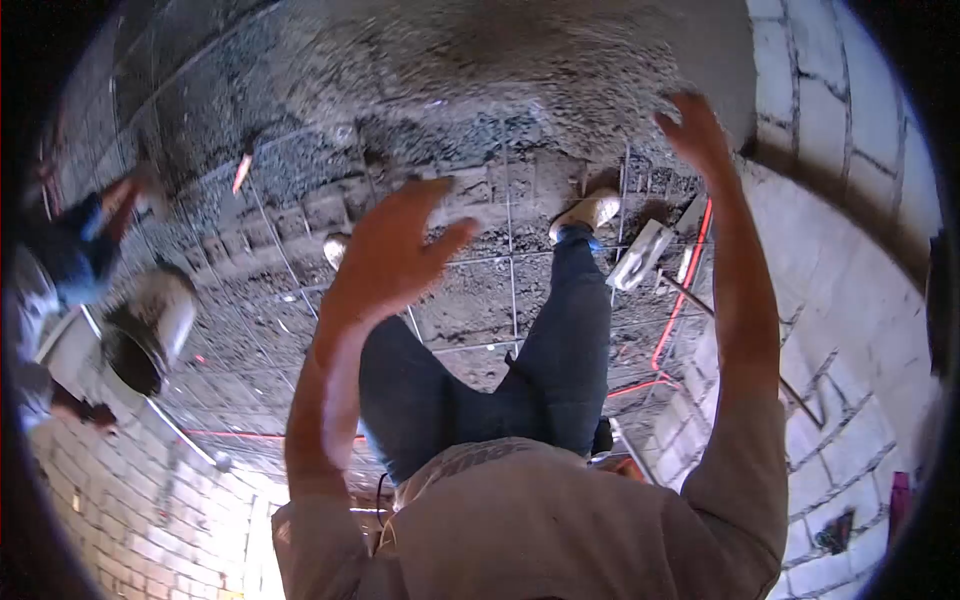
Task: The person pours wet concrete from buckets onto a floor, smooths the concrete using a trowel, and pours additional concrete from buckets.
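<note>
My left hand (pixel 390 250) is raised in front of my left leg, thumb and fingers apart, with nothing visible in it. My right hand (pixel 697 135) reaches farther forward on the right, over the edge of a rough grey concrete surface (pixel 520 60). Its fingers are spread and seem to hold nothing; they are slightly blurred. Below and left of the right hand, a pale hand float (pixel 641 254) lies on the ground, near my mud-caked right shoe (pixel 590 212). Steel wire mesh (pixel 512 262) crosses the dirt under both hands.
Orange tubing (pixel 684 296) and a dark bar (pixel 745 340) run along the right side. Block walls stand at right (pixel 825 110) and lower left (pixel 140 500). At left, another person (pixel 60 270) is beside a dirty white bucket (pixel 170 310). An orange-tipped piece (pixel 242 173) sticks up.
</note>
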The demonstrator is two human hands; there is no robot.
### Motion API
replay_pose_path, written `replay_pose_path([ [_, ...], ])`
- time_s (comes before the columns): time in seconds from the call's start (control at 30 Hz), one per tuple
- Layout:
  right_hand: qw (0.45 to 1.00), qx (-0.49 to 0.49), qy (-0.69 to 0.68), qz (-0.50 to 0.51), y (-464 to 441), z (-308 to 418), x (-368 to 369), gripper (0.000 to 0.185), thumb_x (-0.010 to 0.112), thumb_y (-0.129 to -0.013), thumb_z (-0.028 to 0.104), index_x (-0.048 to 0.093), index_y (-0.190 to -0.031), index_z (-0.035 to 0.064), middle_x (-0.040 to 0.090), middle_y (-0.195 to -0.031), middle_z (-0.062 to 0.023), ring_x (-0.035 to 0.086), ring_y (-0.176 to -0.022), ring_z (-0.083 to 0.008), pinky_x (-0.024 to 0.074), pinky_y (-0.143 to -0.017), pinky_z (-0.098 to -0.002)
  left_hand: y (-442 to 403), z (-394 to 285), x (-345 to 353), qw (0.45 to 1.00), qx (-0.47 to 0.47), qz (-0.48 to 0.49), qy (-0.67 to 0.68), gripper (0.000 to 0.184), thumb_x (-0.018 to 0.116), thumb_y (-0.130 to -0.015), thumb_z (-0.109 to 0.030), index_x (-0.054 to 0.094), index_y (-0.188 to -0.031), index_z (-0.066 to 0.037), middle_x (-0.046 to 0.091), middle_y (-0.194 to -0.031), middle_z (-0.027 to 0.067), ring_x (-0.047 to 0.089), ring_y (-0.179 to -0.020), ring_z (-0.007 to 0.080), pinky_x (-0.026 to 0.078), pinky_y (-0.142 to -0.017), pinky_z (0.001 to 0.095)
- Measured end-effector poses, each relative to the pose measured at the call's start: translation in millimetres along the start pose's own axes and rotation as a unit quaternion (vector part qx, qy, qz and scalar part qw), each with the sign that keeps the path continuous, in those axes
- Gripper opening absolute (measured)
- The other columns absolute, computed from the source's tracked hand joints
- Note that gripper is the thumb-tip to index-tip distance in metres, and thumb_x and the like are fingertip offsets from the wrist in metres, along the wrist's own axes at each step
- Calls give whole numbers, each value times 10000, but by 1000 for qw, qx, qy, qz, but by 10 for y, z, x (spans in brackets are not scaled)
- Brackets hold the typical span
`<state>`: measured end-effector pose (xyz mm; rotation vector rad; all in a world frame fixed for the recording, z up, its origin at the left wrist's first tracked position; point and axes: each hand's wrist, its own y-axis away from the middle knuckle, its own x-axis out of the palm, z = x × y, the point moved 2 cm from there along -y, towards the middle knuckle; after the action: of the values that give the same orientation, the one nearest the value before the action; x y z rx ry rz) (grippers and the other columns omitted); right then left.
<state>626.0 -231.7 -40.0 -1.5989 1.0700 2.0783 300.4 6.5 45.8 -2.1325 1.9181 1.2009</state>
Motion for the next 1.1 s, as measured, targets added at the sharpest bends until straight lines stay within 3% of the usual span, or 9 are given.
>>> replay_pose_path([
  [0.1, 994, 96, -45, -31, 1087, -1472, 630, 483, 612, -822, 366, 558, -1148, 13, 555, -1149, -249, 539, -1067, -388, 447, -882, -440, -620, -1844, 158, 958, 268, 89, -55, 490, 632, -813, -359, 556, -1126, 10, 568, -1146, 223, 569, -1043, 333, 465, -874, 408],
  [0.17, 949, 250, -185, 56, 1713, -2239, 1202, 508, 620, -808, 396, 566, -1125, 3, 579, -1112, -246, 564, -1033, -383, 464, -851, -436, -835, -3068, 565, 934, 276, 204, -99, 470, 654, -777, -329, 571, -1078, 23, 592, -1066, 219, 581, -998, 334, 463, -863, 439],
  [0.33, 895, 306, -232, 228, 2970, -3254, 2372, 345, 640, -806, 372, 635, -1012, 95, 662, -869, -176, 648, -835, -302, 494, -721, -410, -1208, -4352, 1514, 913, 319, 233, -101, 479, 643, -782, -338, 550, -1099, 10, 585, -1062, 211, 573, -994, 341, 464, -852, 435],
  [0.4, 891, 282, -295, 201, 3163, -3290, 2377, 368, 635, -812, 386, 639, -994, 67, 656, -953, -163, 637, -894, -301, 490, -776, -383, -1354, -4499, 1761, 910, 314, 248, -106, 483, 639, -784, -341, 542, -1107, 5, 583, -1061, 207, 570, -993, 344, 465, -848, 434],
  [0.57, 905, 249, -331, 98, 3444, -3186, 2547, 267, 586, -836, 374, 664, -972, 157, 653, -818, -184, 635, -821, -355, 496, -716, -439, -1506, -4197, 2142, 926, 219, 274, -144, 492, 629, -789, -349, 521, -1128, -8, 576, -1058, 199, 563, -989, 351, 466, -837, 431],
  [0.73, 891, 334, -304, 56, 3070, -3260, 2130, 348, 595, -814, 400, 655, -822, 58, 627, -766, -221, 615, -756, -396, 477, -681, -461, -1175, -3080, 2307, 933, -40, 305, -189, 517, 622, -808, -368, 535, -1146, 14, 569, -1123, 232, 552, -1035, 384, 436, -895, 433],
  [0.9, 861, 378, -340, 29, 2365, -3538, 1900, 540, 540, -807, 499, 602, -664, -18, 592, -783, -260, 592, -773, -419, 465, -686, -477, -967, -2366, 2311, 955, -78, 239, -159, 458, 604, -842, -326, 524, -1142, 11, 572, -1083, 216, 564, -997, 356, 438, -857, 419],
  [1.03, 886, 301, -346, -68, 2322, -3628, 2530, 489, 620, -792, 427, 611, -998, -16, 630, -951, -244, 608, -901, -397, 477, -789, -432, -1070, -1850, 2583, 955, -195, 214, -68, 468, 581, -874, -304, 514, -1196, 30, 578, -1152, 209, 562, -1075, 315, 422, -913, 367],
  [1.1, 834, 407, -359, 101, 2415, -3638, 2823, 617, 664, -755, 447, 533, -1144, -13, 605, -1051, -260, 584, -1000, -395, 465, -840, -446, -1234, -1650, 2847, 954, -219, 205, -3, 466, 594, -868, -326, 529, -1155, 35, 602, -1075, 205, 584, -1002, 303, 443, -855, 358],
])
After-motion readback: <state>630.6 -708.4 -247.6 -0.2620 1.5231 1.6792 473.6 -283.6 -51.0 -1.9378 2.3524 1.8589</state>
